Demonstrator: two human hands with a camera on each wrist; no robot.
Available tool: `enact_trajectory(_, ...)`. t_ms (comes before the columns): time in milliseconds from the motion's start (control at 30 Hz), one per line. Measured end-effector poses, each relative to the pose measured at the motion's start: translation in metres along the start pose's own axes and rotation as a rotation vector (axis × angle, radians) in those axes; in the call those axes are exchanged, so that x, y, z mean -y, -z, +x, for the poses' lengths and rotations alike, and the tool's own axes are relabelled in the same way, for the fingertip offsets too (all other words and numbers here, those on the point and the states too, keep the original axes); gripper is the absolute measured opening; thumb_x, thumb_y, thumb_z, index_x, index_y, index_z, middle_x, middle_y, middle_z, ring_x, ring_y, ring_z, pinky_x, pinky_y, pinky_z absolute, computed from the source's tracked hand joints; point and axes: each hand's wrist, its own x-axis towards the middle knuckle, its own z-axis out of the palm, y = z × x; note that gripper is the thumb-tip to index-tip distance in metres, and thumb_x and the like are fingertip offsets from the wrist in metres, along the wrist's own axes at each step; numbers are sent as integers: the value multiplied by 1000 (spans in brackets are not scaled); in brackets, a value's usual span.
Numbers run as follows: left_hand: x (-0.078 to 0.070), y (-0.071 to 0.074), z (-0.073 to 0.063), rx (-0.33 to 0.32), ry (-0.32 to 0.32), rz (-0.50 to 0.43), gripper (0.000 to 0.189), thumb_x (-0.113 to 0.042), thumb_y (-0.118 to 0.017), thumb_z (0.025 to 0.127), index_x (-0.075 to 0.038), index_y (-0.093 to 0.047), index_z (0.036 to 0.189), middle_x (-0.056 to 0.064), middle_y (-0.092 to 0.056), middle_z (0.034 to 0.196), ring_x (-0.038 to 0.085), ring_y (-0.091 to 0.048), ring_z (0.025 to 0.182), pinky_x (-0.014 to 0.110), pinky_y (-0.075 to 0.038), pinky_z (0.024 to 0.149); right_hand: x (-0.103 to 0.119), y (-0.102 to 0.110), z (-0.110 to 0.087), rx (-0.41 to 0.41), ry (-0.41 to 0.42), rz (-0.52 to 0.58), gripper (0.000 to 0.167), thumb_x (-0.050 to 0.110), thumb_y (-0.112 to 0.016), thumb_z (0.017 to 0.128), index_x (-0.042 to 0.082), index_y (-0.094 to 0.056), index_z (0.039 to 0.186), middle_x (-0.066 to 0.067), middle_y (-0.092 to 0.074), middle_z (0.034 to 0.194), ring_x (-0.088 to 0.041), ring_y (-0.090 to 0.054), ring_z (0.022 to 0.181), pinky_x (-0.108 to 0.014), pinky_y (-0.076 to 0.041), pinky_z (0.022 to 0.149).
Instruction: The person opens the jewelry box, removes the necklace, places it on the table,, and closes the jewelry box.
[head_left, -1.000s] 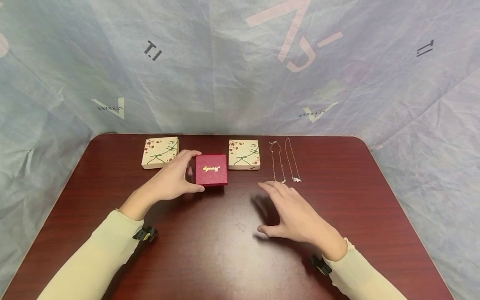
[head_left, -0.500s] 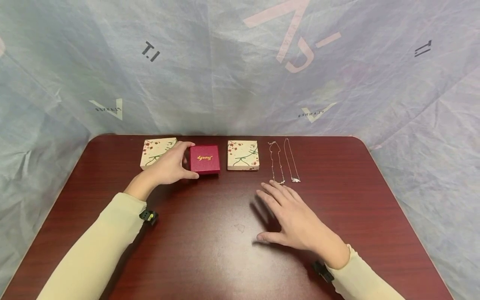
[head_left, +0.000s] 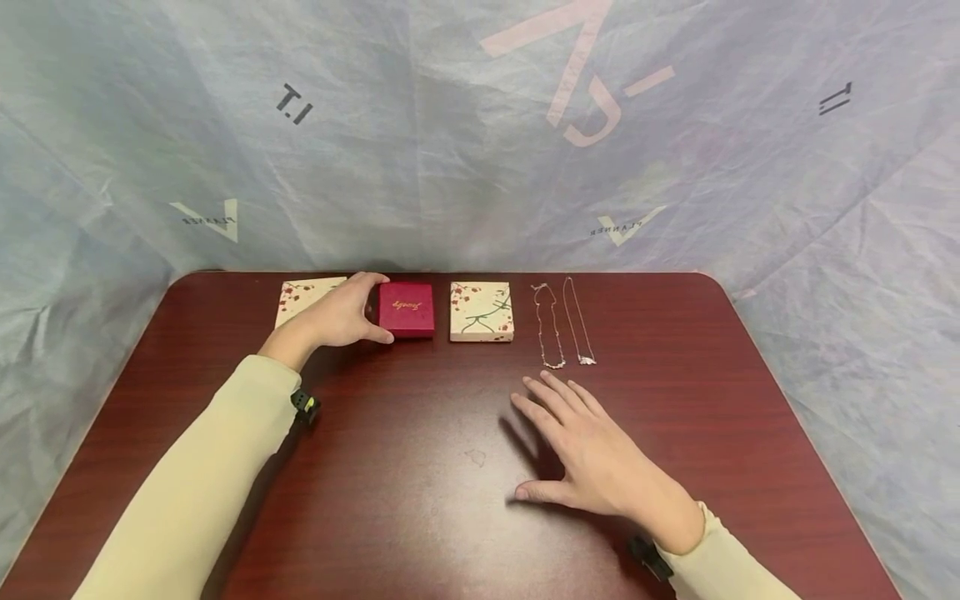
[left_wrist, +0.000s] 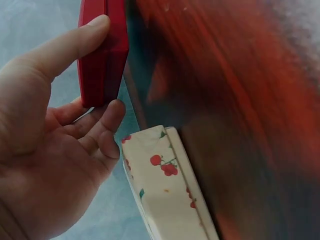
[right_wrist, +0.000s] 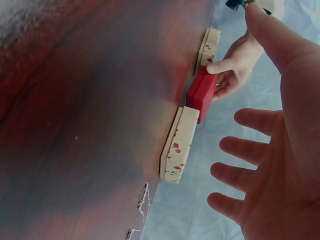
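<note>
My left hand [head_left: 337,315] grips a red jewelry box [head_left: 407,310] with gold lettering, thumb on its near side and fingers at the far side. In the left wrist view the thumb presses the red side wall, close over the table. A cream floral box [head_left: 300,298] lies partly hidden behind the left hand; another cream floral box [head_left: 481,312] sits just right of the red one. My right hand [head_left: 600,454] hovers over the table with spread, relaxed fingers and holds nothing. Beyond its fingertips lie two thin necklaces, one beaded necklace [head_left: 557,333] and one pendant necklace [head_left: 579,325].
The dark red wooden table [head_left: 390,500] has rounded back corners. A pale printed cloth [head_left: 420,150] hangs right behind its back edge and along both sides. Each wrist wears a small black strapped device [head_left: 305,407].
My left hand has carried the red box back toward the table's far edge and slightly left, into line between the floral boxes. The right hand has drawn back slightly, fingers spreading.
</note>
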Motion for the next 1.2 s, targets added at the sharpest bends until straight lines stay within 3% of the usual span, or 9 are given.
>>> enact_trajectory(233,1,1,6,30,-2,23,96,-25,-93,81,7,-40,154,25,-52,140,37,-52,116,54,-40,110,1,0,-2,-3,9,-3,109,79,-73,82,11,-42,162,-10,-33,170,-32,-22,160,-52,-19,127)
enact_trajectory(467,-2,0,10,57,18,76,95,-27,-90,83,10,-39,154,30,-48,152,45,-44,142,57,-30,121,2,-1,-4,6,7,4,109,78,-73,83,11,-43,162,-11,-36,169,-32,-21,160,-52,-19,127)
enact_trajectory(767,-4,-2,13,76,74,128,96,-29,-89,83,8,-38,156,30,-45,156,46,-40,146,63,-25,119,2,-2,-4,11,6,6,109,79,-72,82,11,-43,162,-12,-35,169,-31,-22,160,-52,-20,127)
enact_trajectory(1200,-6,-3,14,72,49,141,111,-31,-91,80,10,-27,161,33,-36,161,49,-32,149,63,-25,119,2,-2,-5,5,16,2,109,78,-74,82,11,-43,161,-14,-37,168,-32,-25,159,-52,-21,127)
